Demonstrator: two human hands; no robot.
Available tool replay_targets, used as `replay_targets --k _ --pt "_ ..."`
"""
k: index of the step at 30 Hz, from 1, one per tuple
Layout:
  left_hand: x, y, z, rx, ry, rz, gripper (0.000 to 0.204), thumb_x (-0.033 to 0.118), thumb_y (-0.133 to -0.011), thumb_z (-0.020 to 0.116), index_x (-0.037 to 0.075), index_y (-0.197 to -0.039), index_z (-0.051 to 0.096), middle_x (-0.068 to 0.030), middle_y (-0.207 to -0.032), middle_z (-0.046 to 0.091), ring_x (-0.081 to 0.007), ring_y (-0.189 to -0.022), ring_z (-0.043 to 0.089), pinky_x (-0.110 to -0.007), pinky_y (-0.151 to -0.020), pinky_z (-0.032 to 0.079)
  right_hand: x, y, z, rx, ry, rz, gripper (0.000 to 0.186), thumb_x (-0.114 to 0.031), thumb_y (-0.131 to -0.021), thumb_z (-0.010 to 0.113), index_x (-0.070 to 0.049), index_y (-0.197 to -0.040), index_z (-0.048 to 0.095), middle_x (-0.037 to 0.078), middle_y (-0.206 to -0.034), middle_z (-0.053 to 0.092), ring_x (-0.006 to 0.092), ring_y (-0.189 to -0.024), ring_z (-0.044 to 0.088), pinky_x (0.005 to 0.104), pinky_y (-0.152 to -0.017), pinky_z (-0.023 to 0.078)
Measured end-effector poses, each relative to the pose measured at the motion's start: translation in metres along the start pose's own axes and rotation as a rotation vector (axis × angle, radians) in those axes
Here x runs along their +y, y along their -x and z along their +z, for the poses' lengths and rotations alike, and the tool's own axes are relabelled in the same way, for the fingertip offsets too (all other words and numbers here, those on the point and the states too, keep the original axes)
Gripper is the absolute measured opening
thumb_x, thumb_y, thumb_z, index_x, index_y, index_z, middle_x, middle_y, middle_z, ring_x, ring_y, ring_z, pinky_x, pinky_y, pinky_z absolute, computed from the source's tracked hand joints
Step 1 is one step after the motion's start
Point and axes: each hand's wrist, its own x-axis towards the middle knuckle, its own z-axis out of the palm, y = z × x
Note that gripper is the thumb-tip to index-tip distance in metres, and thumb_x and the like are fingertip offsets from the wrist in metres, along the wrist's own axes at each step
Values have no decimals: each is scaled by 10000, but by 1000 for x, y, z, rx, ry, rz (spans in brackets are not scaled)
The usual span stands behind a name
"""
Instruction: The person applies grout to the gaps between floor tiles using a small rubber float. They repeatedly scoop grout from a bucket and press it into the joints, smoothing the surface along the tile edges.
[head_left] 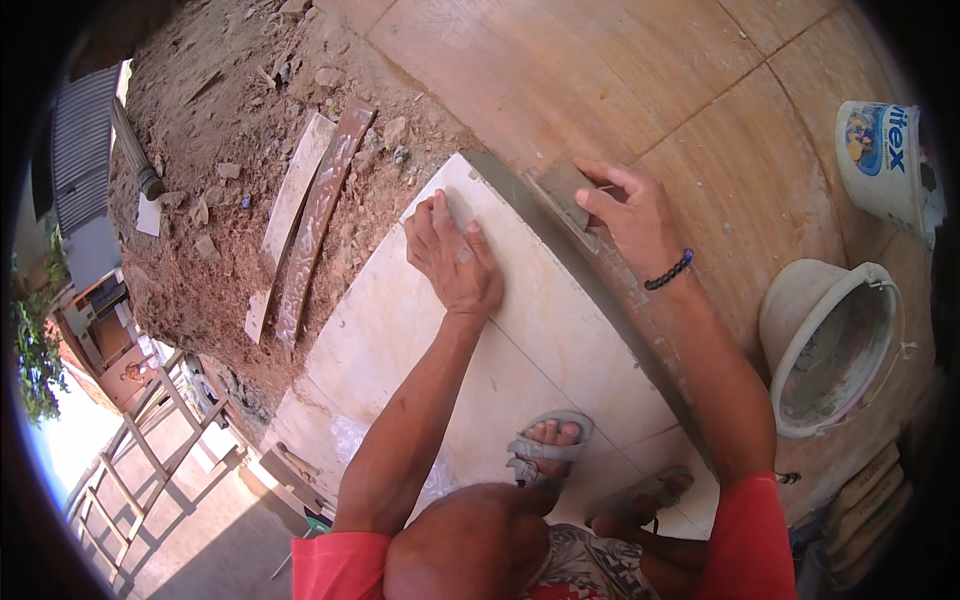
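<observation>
2 hands (455, 260) (637, 215), 2 buckets (868, 165) (793, 305), 1 bracelet (671, 275), 1 flat piece (560, 190).

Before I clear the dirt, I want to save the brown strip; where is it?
In the head view, the brown strip lies on the dirt at upper left, just right of a paler strip and left of the left hand.

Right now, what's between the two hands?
The head view shows pale tile, then the grey side, then the flat piece in the right hand.
</observation>
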Motion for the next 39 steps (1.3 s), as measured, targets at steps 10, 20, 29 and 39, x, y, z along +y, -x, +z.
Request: replay_targets --k 10,20,29,39 --pt "3 -1 0 -7 14 -4 529 206 -953 449 14 -1425 307 -187 -1400 341 -373 -1332 260 -513 -1079 169 -8 -32 33 -89 338 26 381 -159 -798 667 -37 -1158 669 167 -1016 699 215 -804 654 312 -809 508" --pt "2 0 5 -5 -24 3 540 219 -943 452 13 -1423 316 -163 -1411 313 -356 -1332 237 -492 -1077 156 56 169 -80 28 363 86 344 -64 -807 666 25 -1139 652 120 -911 655 135 -776 586 260 -712 468" --pt "-1 1 6 10 -33 18 547 203 -932 465 10 -1422 317 -168 -1407 317 -359 -1332 238 -492 -1082 156 12 134 -88 48 -273 369 373 -94 -887 644 50 -1226 583 73 -1007 646 121 -865 621 267 -734 519" --pt "0 0 5 20 -15 20 510 170 -946 447 11 -1419 339 -211 -1398 348 -382 -1319 280 -506 -1081 174 48 76 -65 14 -433 304 400 -107 -901 650 49 -1257 556 45 -988 609 93 -822 600 237 -666 503"
